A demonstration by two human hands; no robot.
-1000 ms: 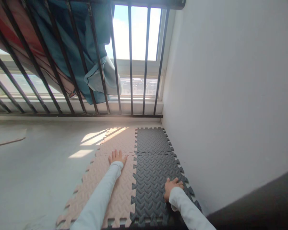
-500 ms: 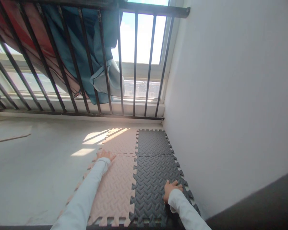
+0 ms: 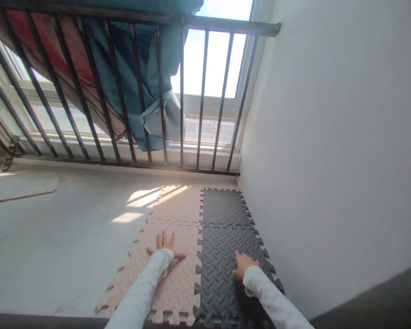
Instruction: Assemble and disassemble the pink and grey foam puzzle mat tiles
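A white plaster wall [image 3: 329, 160] and pale concrete floor [image 3: 55, 246] are meeting in a corner.
Joined dark grey foam tiles [image 3: 226, 228] and pink foam tiles [image 3: 181, 283] are lying there; the left hand [image 3: 166, 249] is resting on pink, fingers spread, the right hand [image 3: 244, 266] on grey, fingers flat.

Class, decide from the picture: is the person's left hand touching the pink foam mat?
Touching. The head view shows the left hand lying flat, fingers spread, on the pink foam mat, with no gap visible beneath it.
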